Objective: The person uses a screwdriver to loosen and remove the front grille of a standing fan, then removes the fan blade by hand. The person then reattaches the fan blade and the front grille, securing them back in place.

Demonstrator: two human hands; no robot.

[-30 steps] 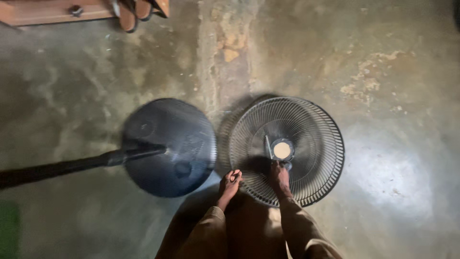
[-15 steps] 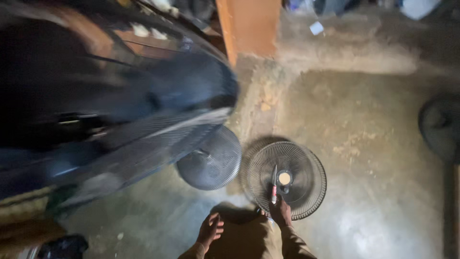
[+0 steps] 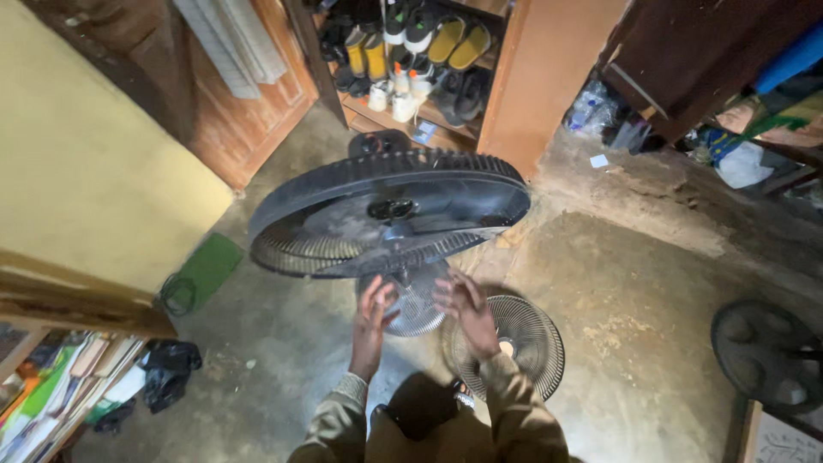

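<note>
nearest the camera, two olive sleeves are seen rising from the bottom edge, and both hands are raised with fingers spread and released, nothing being grasped; the left hand (image 3: 374, 319) is held just under the lower rim of the fan head (image 3: 390, 210), the right hand (image 3: 463, 302) beside it, palms turned up toward the guard, a posture judged to be one of steadying or receiving the tilted head rather than gripping it; whether any fingertip actually touches the rim cannot be told. just beyond the right hand, a loose wire grille (image 3: 506, 343) is laid flat on the concrete floor (image 3: 634, 309), apparently set aside there within reach. the fan head itself is found at the centre of the view, above both hands, its round caged face tipped toward the camera and to the lower left, so that the disc is seen as a wide ellipse whose long axis runs left to right, while the motor housing (image 3: 379, 141) points away toward the far wall. a round base (image 3: 411, 300) is partly seen beneath it. farther off, another dark fan part (image 3: 763, 351) lies at the right, and a shoe rack (image 3: 420, 51) stands at the back
</note>
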